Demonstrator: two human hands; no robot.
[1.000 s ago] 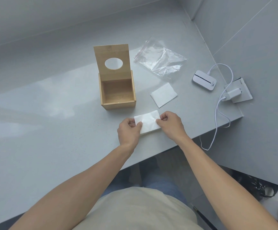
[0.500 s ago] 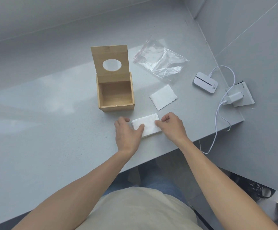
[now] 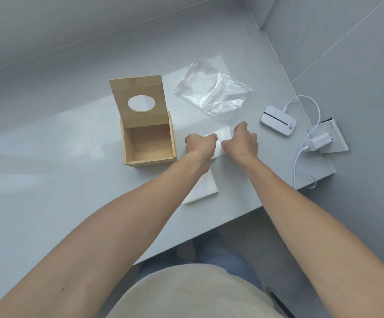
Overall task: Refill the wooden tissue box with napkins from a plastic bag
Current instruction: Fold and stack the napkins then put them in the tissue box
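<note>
Both hands, left hand (image 3: 200, 145) and right hand (image 3: 241, 143), are pinching the far napkin (image 3: 223, 136); recommend lifting evenly toward the open wooden tissue box (image 3: 148, 143) at nine o'clock.

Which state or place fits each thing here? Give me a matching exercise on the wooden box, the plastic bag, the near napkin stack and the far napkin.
Things:
1. wooden tissue box
2. plastic bag
3. near napkin stack
4. far napkin

States:
A. held by both hands
B. lid up, nothing inside
C. lies flat under the left forearm
D. crumpled, beyond the hands

Pairs: 1-B, 2-D, 3-C, 4-A
</note>
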